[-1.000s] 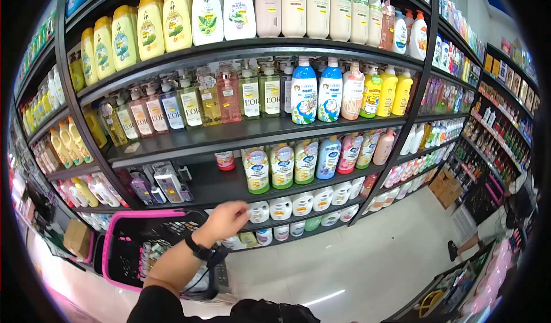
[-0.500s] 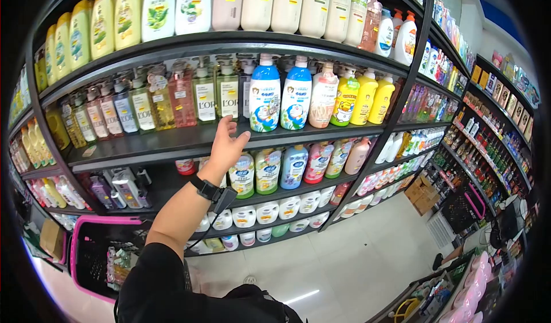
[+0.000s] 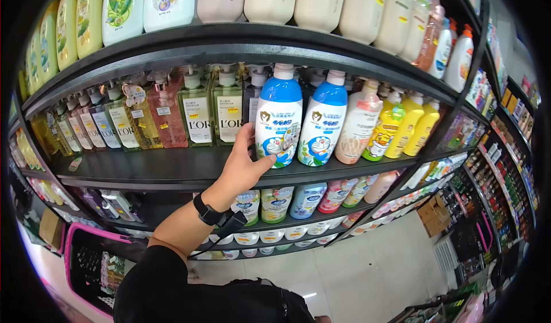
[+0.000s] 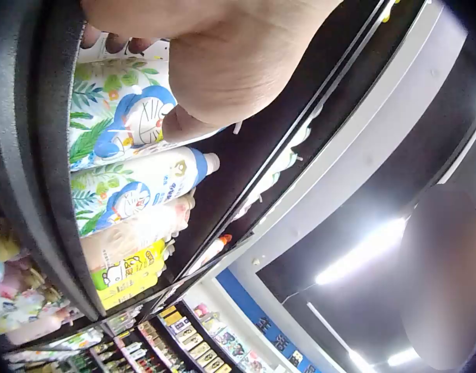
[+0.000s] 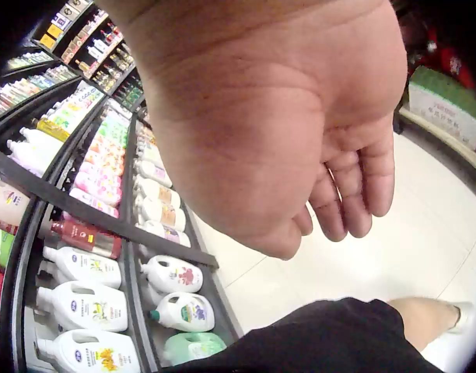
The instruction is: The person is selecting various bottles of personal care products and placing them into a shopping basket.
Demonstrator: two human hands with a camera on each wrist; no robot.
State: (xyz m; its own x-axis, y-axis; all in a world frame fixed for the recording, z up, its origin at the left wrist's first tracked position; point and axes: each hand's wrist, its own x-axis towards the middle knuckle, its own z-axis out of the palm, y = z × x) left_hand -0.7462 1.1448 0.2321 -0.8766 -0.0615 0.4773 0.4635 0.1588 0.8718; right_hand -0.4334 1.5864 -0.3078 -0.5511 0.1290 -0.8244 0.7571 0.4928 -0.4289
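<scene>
My left hand (image 3: 244, 162) is at the left side of a blue-and-white pump bottle (image 3: 279, 116) with a cartoon cat on its label. Its thumb lies across the lower front of the label, and the fingers reach round the left side. In the left wrist view, the thumb presses on the bottle (image 4: 106, 116), with fingertips showing past its far side. The bottle stands on the black shelf (image 3: 143, 165), beside a matching bottle (image 3: 323, 125). Low beside dark shorts (image 5: 316, 334), my right hand (image 5: 277, 132) hangs with loosely curled fingers and nothing in it.
Green-labelled pump bottles (image 3: 198, 113) stand left of the gripped bottle; pink and yellow bottles (image 3: 404, 125) stand right. The upper shelf's edge (image 3: 241, 39) overhangs them. A black basket (image 3: 86, 260) with a pink rim is at lower left. Pale tiled floor (image 3: 373, 265) lies below.
My left hand has risen from beside the lower shelf to the middle shelf and taken hold of the blue-and-white pump bottle. The head view has come closer to the shelves.
</scene>
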